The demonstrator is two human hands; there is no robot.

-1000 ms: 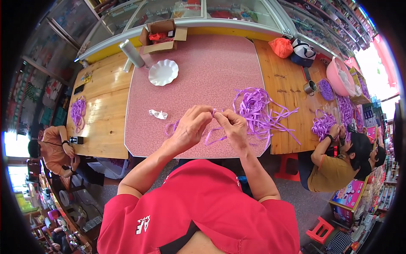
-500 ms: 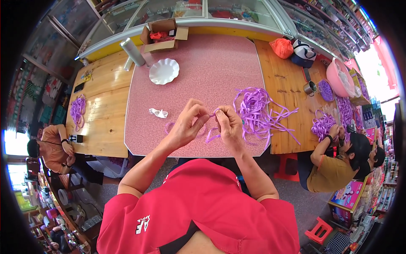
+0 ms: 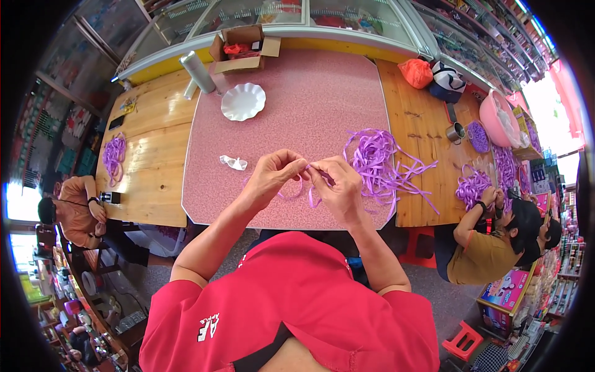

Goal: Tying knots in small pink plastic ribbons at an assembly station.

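Note:
Over the near middle of the pink tabletop, my two hands meet, fingertips almost touching. My left hand (image 3: 277,178) pinches a thin purple ribbon (image 3: 293,193), part of which hangs below the fingers in a loop. Closed on the same ribbon is my right hand (image 3: 338,185), thumb pressed to the forefinger; a short tail dangles beneath it. The exact spot between the fingertips is mostly covered. Right beside my right hand lies a big tangled heap of purple ribbons (image 3: 377,162). A crumpled white piece (image 3: 233,163) rests left of my left hand.
A white scalloped plate (image 3: 243,101), a silvery roll (image 3: 197,73) and an open cardboard box (image 3: 243,54) stand toward the far side. On the right wooden table are a metal cup (image 3: 455,131), a pink basin (image 3: 498,118) and a co-worker's hands (image 3: 493,197) at more purple ribbons. Another person sits left.
My left hand's fingers have closed into a pinch at the ribbon. My right hand has turned slightly, its fingers drawn over the ribbon beside the left fingertips.

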